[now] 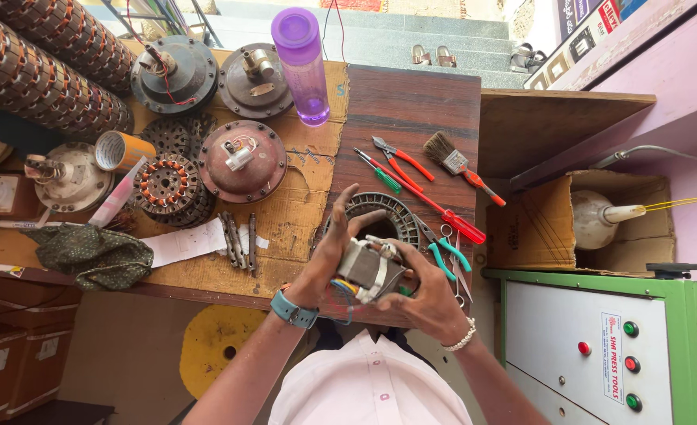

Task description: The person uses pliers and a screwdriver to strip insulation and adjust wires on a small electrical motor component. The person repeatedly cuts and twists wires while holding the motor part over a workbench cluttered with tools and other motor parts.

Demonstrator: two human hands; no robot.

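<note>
A small grey electric motor [368,270] sits between both hands just above the near edge of the worktop [411,102]. Its long axis runs slantwise, from lower left, where coloured wires come out, to upper right. The left hand [334,256] has its grip closed around the motor's far side; the right hand [423,299] clasps it from below. Just behind lies a ring-shaped stator [388,211]. Beside it lie green-handled pliers [441,250], red-handled pliers [402,160] and a brush [452,161].
</note>
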